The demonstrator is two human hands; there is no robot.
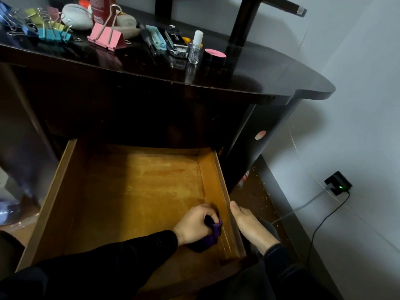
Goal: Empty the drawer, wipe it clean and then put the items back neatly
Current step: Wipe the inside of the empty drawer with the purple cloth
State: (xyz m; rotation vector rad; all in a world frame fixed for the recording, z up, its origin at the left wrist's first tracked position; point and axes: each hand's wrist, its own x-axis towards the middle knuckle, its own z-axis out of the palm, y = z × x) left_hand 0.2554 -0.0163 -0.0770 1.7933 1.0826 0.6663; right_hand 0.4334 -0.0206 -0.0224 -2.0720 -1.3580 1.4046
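Atop the desk [259, 72], red bottle [101, 7] (label "MAKE").

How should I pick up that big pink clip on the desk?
Take the big pink clip by its silver wire loops, coming down from above. They stick up off the desk top, so fingers can pinch them together; the pink body lies low and wide.

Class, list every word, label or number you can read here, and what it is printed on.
"MAKE": on the red bottle on the desk.
Line under it: too blurred to read.
Marking on the black and silver case: too blurred to read.
No other text.
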